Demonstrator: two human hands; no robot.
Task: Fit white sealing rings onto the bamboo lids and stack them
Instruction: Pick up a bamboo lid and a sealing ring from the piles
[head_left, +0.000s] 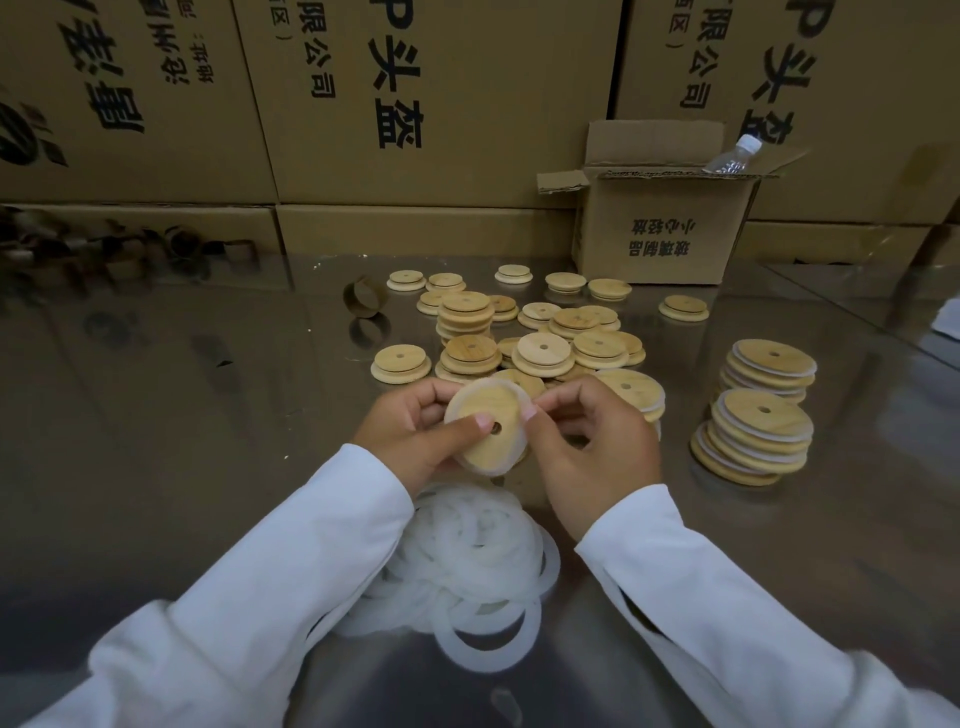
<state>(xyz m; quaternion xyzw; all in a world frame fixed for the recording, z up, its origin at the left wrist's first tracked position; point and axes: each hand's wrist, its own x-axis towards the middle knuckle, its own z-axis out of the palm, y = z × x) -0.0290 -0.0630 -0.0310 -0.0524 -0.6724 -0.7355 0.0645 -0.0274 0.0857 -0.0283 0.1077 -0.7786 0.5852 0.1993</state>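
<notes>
Both hands hold one round bamboo lid (493, 415) with a small hole, above the steel table. A white sealing ring (522, 400) lies around the lid's edge. My left hand (410, 434) grips the lid from the left, thumb on its face. My right hand (592, 441) pinches the ring at the lid's right edge. A heap of loose white rings (467, 566) lies just below the hands. Several bare bamboo lids (519, 332) are scattered and piled behind. Two leaning stacks of ringed lids (761, 415) stand to the right.
An open small cardboard box (670, 228) with a plastic bottle (735, 153) stands at the back right. Big cartons (415, 104) wall off the back. A cardboard tape core (365, 297) sits left of the lids; several more cores (156, 249) lie at the back left.
</notes>
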